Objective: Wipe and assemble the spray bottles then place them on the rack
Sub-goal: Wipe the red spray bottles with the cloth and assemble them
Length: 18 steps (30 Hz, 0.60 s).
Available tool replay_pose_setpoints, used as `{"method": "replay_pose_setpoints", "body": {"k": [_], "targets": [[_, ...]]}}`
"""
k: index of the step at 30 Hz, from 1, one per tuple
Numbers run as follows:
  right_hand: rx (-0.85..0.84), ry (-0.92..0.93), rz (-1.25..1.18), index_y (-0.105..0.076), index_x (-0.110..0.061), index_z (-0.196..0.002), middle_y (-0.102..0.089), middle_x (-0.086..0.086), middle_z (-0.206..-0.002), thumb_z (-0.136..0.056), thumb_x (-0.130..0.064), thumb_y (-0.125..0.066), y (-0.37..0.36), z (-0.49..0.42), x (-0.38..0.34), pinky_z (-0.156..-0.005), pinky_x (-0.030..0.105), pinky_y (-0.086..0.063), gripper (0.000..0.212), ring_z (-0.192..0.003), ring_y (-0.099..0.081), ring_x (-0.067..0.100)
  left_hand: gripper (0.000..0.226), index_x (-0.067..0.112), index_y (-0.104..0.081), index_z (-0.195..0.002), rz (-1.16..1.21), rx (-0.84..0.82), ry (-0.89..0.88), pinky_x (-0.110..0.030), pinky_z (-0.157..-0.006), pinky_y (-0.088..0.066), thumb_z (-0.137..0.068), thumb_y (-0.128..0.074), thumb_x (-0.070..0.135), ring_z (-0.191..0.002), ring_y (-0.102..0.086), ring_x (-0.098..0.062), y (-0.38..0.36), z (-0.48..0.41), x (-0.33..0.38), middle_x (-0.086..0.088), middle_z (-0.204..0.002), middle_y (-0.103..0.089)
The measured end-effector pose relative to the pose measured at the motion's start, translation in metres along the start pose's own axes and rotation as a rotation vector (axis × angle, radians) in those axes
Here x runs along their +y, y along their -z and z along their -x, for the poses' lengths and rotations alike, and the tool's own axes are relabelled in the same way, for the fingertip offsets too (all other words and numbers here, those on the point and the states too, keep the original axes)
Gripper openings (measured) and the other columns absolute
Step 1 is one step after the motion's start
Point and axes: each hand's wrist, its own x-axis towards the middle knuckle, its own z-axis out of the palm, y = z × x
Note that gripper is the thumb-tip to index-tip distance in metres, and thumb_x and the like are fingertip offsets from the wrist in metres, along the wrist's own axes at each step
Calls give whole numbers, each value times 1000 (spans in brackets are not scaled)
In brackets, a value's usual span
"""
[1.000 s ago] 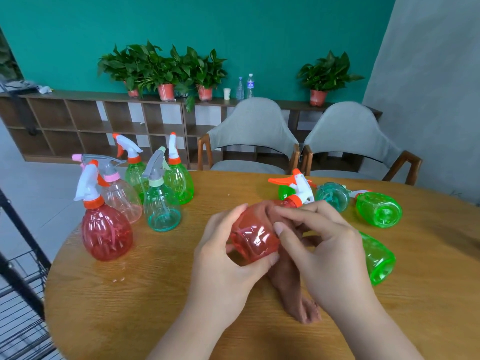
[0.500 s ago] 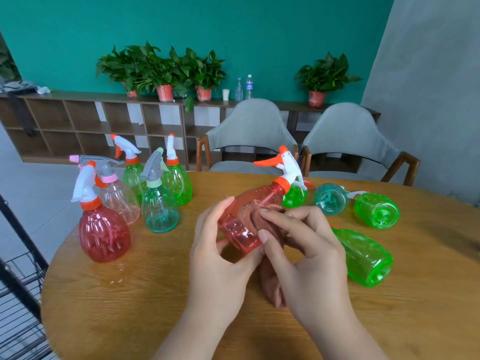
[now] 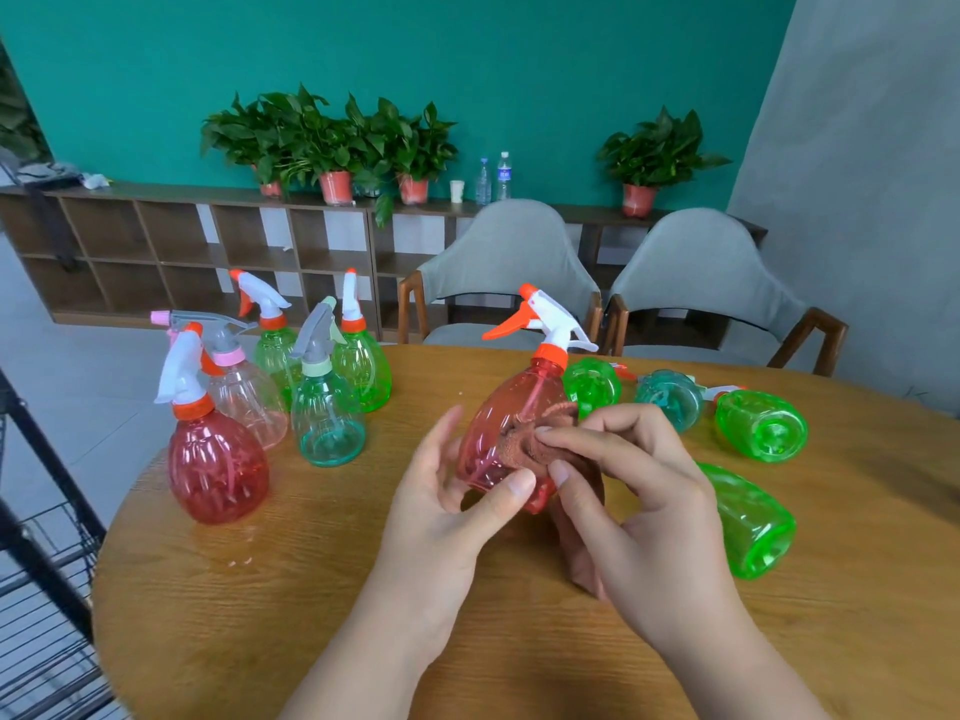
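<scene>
Bright even daylight, wide-angle edge distortion

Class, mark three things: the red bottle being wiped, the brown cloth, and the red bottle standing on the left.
Held red bottle (image 3: pixel 501 407), head view, upper body.
Brown cloth (image 3: pixel 522 446), head view, bunched middle.
Standing red bottle (image 3: pixel 218 467), head view, belly.
</scene>
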Motion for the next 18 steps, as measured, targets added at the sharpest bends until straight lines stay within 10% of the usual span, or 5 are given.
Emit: {"method": "replay_pose_setpoints", "body": {"k": [5,18], "targets": [[-37,-5,-27,-81,-32,-118,-59,-5,-112,-94,-16,-78,4,-1,2,-92,16,-47,29,-109,-65,18,57,22,-68,-139,-55,-54,3,-41,-111,-55,-86,-83,11,-127,-70,-21,-4,4,7,-4,-130,-77],[88,-82,85,-78,-32,-128,-59,-4,-110,-98,-12,-75,4,-10,5,-89,24,-52,36,-106,-63,17,77,33,-63,-145,-217,-68,4,-32,-101,-59,-78,-91,8,-123,-73,-15,-9,10,9,6,-130,-77]]}}
